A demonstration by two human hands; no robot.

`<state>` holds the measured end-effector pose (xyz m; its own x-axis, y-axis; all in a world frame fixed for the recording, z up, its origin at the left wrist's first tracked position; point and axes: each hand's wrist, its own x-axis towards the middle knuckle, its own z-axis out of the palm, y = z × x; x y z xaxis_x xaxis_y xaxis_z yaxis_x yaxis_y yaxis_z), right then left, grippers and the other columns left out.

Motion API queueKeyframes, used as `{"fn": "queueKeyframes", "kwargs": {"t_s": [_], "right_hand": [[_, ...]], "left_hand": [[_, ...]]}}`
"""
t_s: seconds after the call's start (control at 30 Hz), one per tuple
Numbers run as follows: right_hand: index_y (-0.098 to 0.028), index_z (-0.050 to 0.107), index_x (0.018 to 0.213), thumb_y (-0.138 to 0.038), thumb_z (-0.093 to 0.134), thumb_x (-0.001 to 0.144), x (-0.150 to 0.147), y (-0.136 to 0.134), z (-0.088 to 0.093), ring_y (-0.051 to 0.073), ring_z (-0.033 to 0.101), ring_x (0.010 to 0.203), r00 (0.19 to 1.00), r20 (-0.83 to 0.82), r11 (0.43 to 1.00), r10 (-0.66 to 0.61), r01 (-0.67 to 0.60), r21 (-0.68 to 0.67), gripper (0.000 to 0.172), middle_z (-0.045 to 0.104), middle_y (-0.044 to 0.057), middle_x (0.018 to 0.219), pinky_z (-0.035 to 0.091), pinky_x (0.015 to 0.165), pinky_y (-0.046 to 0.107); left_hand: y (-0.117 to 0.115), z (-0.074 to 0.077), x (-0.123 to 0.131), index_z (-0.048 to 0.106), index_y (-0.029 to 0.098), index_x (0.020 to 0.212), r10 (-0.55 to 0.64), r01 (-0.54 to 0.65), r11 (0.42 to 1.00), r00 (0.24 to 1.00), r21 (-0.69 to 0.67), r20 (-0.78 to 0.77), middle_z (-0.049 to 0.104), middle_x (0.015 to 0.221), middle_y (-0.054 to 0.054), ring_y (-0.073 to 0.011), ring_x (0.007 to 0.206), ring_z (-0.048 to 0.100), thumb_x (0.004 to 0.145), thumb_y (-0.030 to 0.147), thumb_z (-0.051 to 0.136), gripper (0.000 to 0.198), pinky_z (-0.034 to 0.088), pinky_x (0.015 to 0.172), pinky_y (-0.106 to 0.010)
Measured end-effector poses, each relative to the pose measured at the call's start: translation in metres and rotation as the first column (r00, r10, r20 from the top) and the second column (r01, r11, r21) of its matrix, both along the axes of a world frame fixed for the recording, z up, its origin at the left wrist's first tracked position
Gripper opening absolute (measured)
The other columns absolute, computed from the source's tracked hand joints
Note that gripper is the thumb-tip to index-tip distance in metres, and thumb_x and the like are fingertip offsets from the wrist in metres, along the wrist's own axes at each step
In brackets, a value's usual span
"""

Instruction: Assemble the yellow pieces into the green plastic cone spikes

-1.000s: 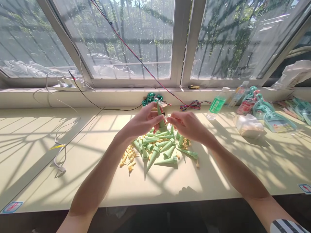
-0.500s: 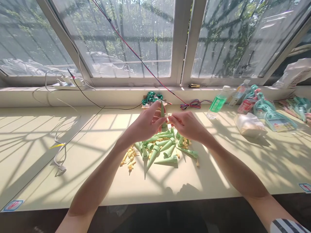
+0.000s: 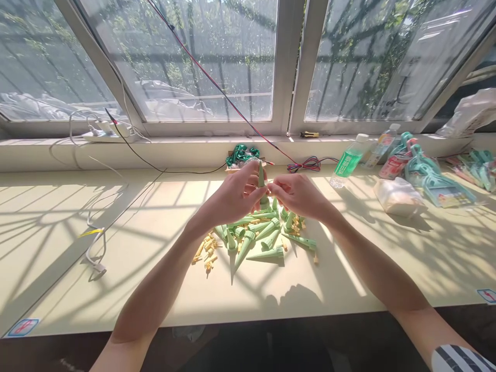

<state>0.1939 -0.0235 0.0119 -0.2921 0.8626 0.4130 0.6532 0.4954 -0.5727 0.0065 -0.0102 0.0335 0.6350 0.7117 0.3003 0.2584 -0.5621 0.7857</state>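
My left hand (image 3: 243, 192) is closed around a green plastic watering spike (image 3: 261, 176), held upright above the pile with its point upward. My right hand (image 3: 296, 194) pinches at the spike's side, near its lower part. Between those fingertips is what looks like a small yellow valve, mostly hidden by the fingers. Below both hands lie several more green spikes (image 3: 245, 248), pointing different ways. Small yellow valves (image 3: 210, 251) are heaped to the left of the spikes, and others lie at the pile's right side.
A bottle with a green label (image 3: 347, 161) leans at the back right, near a white tissue pack (image 3: 399, 197) and teal dustpan-like items (image 3: 445, 183). Coiled wire (image 3: 308, 164) and a green bundle (image 3: 243, 155) lie behind the hands. A white cable (image 3: 98, 253) crosses the left side.
Both hands stay close together at the spike. The right fingertips have shifted slightly up against its side, and the spike is a little more to the right.
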Motion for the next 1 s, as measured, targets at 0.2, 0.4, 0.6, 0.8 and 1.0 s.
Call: {"fn": "queueKeyframes", "kwargs": {"t_s": [0.2, 0.4, 0.6, 0.8, 1.0], "right_hand": [[-0.016, 0.063, 0.090, -0.037, 0.053, 0.095, 0.006, 0.001, -0.002, 0.012, 0.055, 0.061, 0.993, 0.049, 0.990, 0.109, -0.113, 0.086, 0.024, 0.063, 0.000, 0.070, 0.035, 0.060, 0.023], [-0.015, 0.063, 0.088, -0.023, 0.054, 0.094, 0.010, 0.002, -0.002, 0.011, 0.053, 0.065, 0.975, 0.130, 0.967, 0.178, -0.198, 0.162, 0.013, 0.064, 0.002, 0.076, 0.035, 0.062, 0.023], [-0.016, 0.058, 0.077, -0.021, 0.049, 0.096, 0.008, 0.002, -0.003, 0.009, 0.042, 0.057, 0.963, 0.197, 0.960, 0.185, -0.220, 0.174, 0.022, 0.056, -0.001, 0.064, 0.029, 0.058, 0.024], [-0.016, 0.053, 0.070, -0.021, 0.047, 0.097, 0.006, 0.003, -0.005, 0.007, 0.042, 0.052, 0.966, 0.136, 0.968, 0.222, -0.235, 0.090, 0.028, 0.053, -0.003, 0.059, 0.027, 0.057, 0.024], [-0.016, 0.056, 0.071, -0.027, 0.047, 0.096, 0.009, 0.002, -0.001, 0.007, 0.046, 0.044, 0.968, 0.014, 0.958, 0.249, -0.244, -0.152, 0.029, 0.050, -0.006, 0.049, 0.033, 0.054, 0.022]], "left_hand": [[0.009, 0.001, -0.004, 0.046, 0.019, 0.097, 0.033, -0.025, 0.992, 0.998, -0.125, 0.059, 0.061, 0.066, 0.001, -0.0095, 0.049, 0.059, 0.089, 0.027, 0.060, 0.018, 0.045, 0.044, -0.019], [0.011, 0.002, -0.007, 0.047, 0.018, 0.099, 0.023, -0.006, 0.981, 0.996, -0.195, 0.082, 0.063, 0.070, -0.001, -0.0094, 0.050, 0.058, 0.088, 0.027, 0.061, 0.020, 0.043, 0.045, -0.020], [0.008, 0.002, -0.003, 0.044, 0.018, 0.093, 0.041, -0.040, 0.991, 0.999, -0.125, 0.011, 0.062, 0.071, -0.001, -0.0093, 0.049, 0.057, 0.089, 0.023, 0.056, 0.013, 0.044, 0.044, -0.020], [0.003, 0.000, -0.001, 0.044, 0.019, 0.092, 0.081, -0.078, 0.995, 0.995, 0.068, -0.050, 0.058, 0.068, 0.002, -0.0088, 0.050, 0.056, 0.089, 0.022, 0.054, 0.010, 0.045, 0.048, -0.021], [-0.002, -0.004, 0.001, 0.046, 0.020, 0.094, 0.109, -0.091, 0.979, 0.990, 0.181, -0.094, 0.064, 0.079, -0.003, -0.0126, 0.061, 0.059, 0.090, 0.024, 0.053, 0.008, 0.046, 0.054, -0.024]]}}
